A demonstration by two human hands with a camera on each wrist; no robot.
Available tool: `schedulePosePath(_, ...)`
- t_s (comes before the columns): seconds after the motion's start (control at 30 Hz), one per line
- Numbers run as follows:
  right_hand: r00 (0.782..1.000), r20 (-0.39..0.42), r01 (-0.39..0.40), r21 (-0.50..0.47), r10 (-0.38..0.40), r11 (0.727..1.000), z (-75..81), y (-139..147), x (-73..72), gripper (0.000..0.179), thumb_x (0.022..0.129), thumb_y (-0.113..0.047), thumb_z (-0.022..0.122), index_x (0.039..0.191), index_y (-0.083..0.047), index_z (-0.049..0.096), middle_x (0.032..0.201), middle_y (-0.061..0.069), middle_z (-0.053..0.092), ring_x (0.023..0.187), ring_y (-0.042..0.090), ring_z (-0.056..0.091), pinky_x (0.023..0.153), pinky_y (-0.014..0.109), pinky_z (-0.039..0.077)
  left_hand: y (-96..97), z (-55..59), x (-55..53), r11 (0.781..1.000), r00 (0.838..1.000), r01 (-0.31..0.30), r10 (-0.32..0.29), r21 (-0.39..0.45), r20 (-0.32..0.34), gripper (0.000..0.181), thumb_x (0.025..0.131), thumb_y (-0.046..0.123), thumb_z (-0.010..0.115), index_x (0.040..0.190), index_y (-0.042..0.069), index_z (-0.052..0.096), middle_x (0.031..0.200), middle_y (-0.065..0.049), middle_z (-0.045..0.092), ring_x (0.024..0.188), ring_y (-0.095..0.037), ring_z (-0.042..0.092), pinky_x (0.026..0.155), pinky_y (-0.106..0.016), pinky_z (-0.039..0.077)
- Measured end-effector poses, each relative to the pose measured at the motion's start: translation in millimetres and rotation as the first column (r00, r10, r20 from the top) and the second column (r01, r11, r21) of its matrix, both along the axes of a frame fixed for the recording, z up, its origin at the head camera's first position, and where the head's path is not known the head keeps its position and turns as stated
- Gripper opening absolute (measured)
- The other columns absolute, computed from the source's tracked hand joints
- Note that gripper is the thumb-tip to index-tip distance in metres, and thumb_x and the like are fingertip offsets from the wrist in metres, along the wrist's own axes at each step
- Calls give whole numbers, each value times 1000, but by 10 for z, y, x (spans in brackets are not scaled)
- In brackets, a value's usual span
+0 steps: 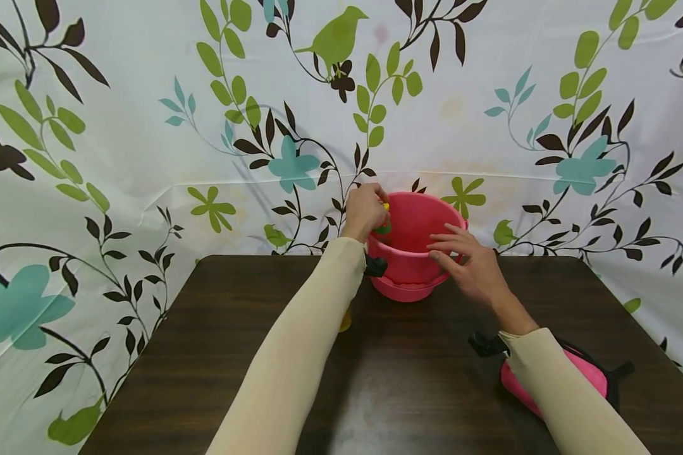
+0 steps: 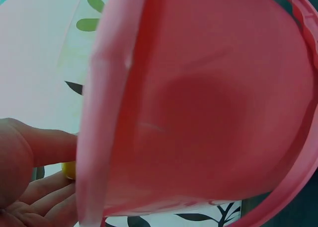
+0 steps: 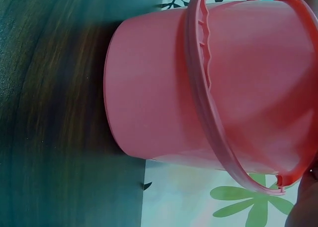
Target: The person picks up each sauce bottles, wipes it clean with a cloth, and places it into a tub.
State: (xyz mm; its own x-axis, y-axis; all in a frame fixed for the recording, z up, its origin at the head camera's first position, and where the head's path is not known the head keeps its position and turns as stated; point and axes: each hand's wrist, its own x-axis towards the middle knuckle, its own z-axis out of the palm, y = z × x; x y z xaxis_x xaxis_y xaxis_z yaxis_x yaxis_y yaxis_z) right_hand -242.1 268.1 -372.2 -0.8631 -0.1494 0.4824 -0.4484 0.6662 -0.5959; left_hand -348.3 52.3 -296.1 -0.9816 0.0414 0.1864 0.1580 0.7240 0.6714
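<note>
A pink bucket (image 1: pixel 410 272) with a pink handle (image 3: pixel 208 103) stands upright near the far edge of the table. At the left side of its rim, my left hand (image 1: pixel 365 210) pinches a small yellow and green thing (image 1: pixel 383 229). Its kind is hidden by the fingers and the rim; a yellow bit (image 2: pixel 69 170) shows between thumb and fingers in the left wrist view. My right hand (image 1: pixel 471 262) is at the right side of the rim, fingers fairly straight and spread, fingertips overlapping the bucket's mouth.
A pink pouch with black trim (image 1: pixel 586 373) lies under the right forearm on the dark wooden table (image 1: pixel 421 392). Partly behind the left forearm sits a small yellow thing (image 1: pixel 345 321). A leaf-patterned cloth (image 1: pixel 449 114) hangs behind the table.
</note>
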Motion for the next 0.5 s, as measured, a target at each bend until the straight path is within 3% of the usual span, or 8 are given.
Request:
schedulePosePath(0.3,1000,4,6,31,-6,1000,34,-1,31,37,100,-25,74,134,-11,74,145,13,68,157,36,39,97,63,59,-11,84,18,997,999,24,-27,-74,-40,31,89,5,68,118,11,78,118,-9,76,116,-29,66,90,-35,61)
schedulePosePath(0.5,1000,10,19,45,-20,999,125,-7,46,40,101,-26,72,138,-11,71,150,14,64,155,38,43,100,64,56,-46,227,83,998,996,41,-44,-48,-74,27,98,13,61,121,13,75,104,-8,78,101,-30,70,82,-36,60)
